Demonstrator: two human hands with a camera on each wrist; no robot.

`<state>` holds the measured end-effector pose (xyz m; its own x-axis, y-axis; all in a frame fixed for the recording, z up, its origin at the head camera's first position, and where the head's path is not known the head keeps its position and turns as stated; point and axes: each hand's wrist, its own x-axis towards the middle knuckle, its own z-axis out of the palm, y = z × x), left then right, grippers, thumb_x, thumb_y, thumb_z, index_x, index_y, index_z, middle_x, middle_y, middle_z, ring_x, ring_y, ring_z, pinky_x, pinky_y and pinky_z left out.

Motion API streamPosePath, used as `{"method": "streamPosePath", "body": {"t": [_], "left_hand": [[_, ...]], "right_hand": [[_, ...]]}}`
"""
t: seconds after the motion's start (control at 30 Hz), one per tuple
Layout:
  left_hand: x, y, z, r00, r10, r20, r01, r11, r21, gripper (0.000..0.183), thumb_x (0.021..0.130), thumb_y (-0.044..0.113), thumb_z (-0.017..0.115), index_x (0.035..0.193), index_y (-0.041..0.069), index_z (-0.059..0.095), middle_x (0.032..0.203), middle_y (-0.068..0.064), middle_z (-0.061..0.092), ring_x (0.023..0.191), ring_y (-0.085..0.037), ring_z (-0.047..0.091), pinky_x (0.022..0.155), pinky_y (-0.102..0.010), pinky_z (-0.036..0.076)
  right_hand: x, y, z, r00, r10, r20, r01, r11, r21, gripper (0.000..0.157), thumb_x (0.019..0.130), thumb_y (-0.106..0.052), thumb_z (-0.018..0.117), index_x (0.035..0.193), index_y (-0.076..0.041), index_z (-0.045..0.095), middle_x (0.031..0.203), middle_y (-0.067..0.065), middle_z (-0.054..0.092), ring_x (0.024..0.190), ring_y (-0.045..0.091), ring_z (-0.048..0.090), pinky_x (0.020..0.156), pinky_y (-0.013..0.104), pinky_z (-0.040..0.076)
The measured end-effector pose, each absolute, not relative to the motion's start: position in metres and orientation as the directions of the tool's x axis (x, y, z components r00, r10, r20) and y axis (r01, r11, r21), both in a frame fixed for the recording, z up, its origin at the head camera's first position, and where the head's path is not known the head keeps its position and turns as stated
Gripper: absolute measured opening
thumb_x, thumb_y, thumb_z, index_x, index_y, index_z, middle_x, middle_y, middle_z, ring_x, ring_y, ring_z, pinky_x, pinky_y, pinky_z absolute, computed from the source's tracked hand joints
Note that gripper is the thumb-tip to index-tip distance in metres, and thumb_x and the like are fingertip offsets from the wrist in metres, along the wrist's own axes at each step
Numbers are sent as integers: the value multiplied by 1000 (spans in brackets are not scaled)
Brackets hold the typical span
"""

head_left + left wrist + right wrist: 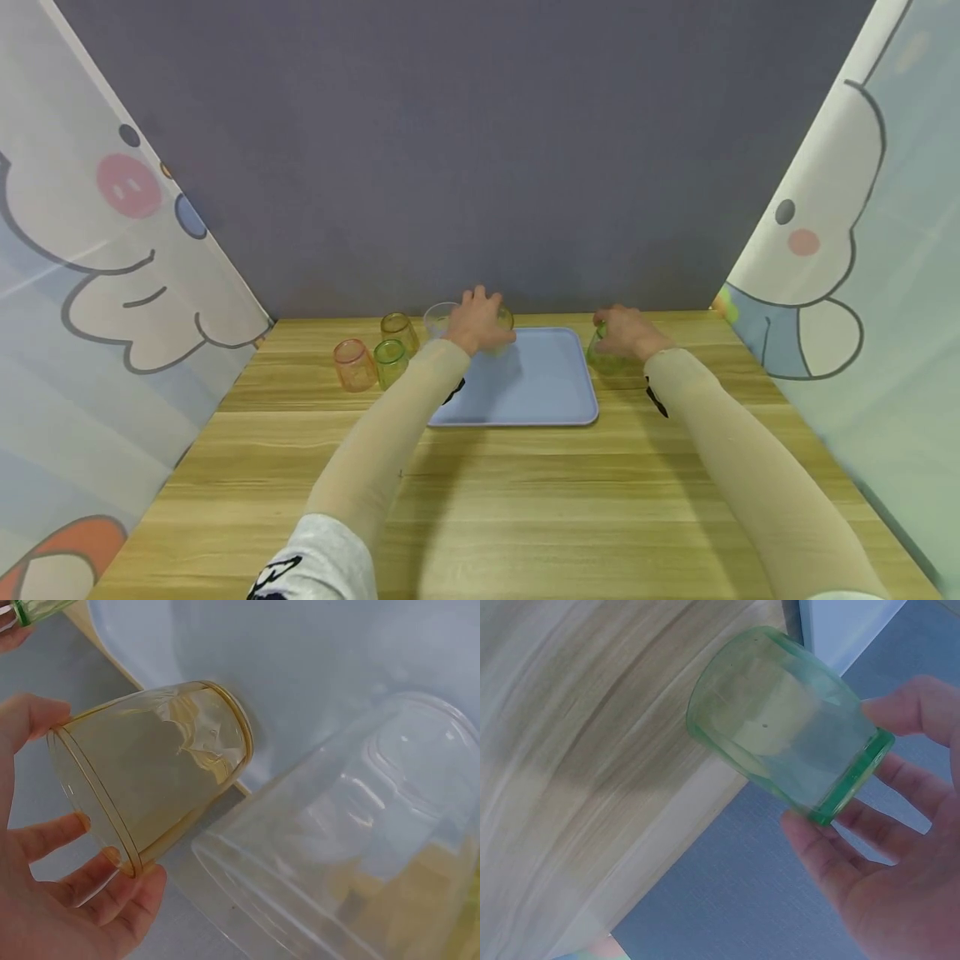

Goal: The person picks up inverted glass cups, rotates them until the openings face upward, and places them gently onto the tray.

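My left hand (480, 323) grips an amber glass (142, 772) by its rim, thumb on one side and fingers on the other. The base of that glass points down at the far left part of the pale blue tray (540, 379). Beside it stands a larger clear cup (330, 840), partly behind my hand in the head view. Right of the tray, my right hand (628, 332) holds a green glass (780, 724) with thumb and fingertips around its thick-edged end. The other end of this glass faces the wooden table (577, 750).
Left of the tray stand a pink glass (354, 367), a second green glass (391, 365) and a second amber glass (400, 332). A grey panel (480, 167) rises behind the table's back edge. Cartoon-printed curtains (825, 317) flank both sides.
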<state>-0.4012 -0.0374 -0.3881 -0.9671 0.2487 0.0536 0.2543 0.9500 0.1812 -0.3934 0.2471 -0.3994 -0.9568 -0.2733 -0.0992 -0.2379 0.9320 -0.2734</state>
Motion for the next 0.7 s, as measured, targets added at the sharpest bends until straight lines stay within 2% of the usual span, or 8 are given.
{"method": "streamPosePath", "body": {"t": [0.2,0.47,0.7], "left_hand": [[-404,-33,-390,-965,259,49,264,953,148,77,87,53,73,149,16,49,148,-16,39,134,-36,39,100,-52,45],[-407,-32,-390,-962,271,25,272,950,154,76,88,51,74,151,15,48,151,-17,37,136,-38,38,104,-53,43],[-408,-31,-391,-961,275,-16,270,953,140,73,92,51,67,153,17,46,153,-16,37,141,-38,34,111,-55,35]], "right_hand": [[-393,248,-399,-957,-275,-96,-241,932,-269,58,89,-17,68,141,2,54,141,31,48,128,50,45,102,62,42],[-394,247,-401,-955,-287,-78,-259,931,-258,59,86,-16,67,140,3,55,138,30,51,119,44,51,96,58,45],[-393,246,-402,-955,-289,-72,-261,927,-268,58,85,-15,67,139,4,56,137,30,53,117,43,53,93,55,46]]}}
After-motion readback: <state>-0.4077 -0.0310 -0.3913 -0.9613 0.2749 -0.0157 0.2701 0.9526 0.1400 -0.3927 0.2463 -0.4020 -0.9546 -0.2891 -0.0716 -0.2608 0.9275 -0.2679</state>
